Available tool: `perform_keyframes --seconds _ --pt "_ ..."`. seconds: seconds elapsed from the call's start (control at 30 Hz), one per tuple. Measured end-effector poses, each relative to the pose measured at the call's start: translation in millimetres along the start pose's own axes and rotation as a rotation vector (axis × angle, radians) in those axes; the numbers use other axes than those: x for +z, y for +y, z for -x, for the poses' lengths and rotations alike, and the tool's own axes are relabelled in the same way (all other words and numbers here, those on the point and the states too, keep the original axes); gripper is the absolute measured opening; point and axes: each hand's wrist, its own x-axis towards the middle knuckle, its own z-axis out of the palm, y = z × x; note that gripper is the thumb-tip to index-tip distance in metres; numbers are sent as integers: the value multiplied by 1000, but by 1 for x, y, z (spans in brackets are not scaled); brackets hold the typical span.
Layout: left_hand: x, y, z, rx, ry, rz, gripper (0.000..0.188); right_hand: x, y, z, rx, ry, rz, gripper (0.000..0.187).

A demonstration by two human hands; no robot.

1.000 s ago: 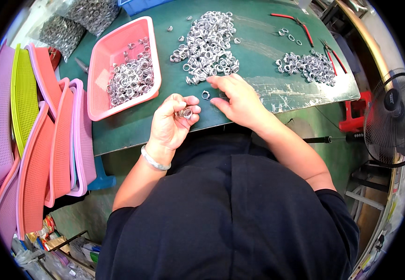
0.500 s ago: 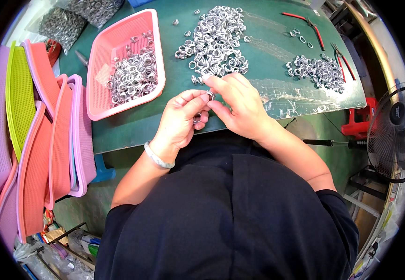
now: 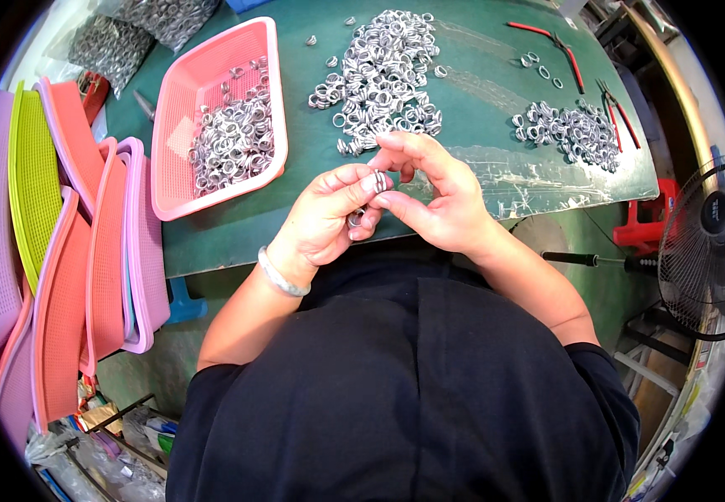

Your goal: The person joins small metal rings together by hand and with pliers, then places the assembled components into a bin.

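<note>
We see a bright, evenly lit scene with only soft shadows. Glare sits on the clear plastic sheet [image 3: 538,180] at the near edge of the dark green table [image 3: 479,100]. The fisheye bends that edge, and a black vignette rings the frame. Detail stays sharp centrally, softening toward the rim.

Layout of the green work table [image 3: 496,109]

A pink plastic basket [image 3: 180,134] of silver metal rings [image 3: 233,142] is set at the left; a loose ring heap [image 3: 383,71] lies centre — a smaller heap [image 3: 576,130] right, red-handled pliers [image 3: 559,42] behind it.
</note>
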Motion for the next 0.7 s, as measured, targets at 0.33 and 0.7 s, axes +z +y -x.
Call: perform_keyframes --seconds 0.33,0.7 --pt "3 0 -2 12 39 -63 23 -6 -3 -3 -83 37 176 54" --pt "9 2 0 80 95 -244 24 -7 1 -3 -118 37 204 55"
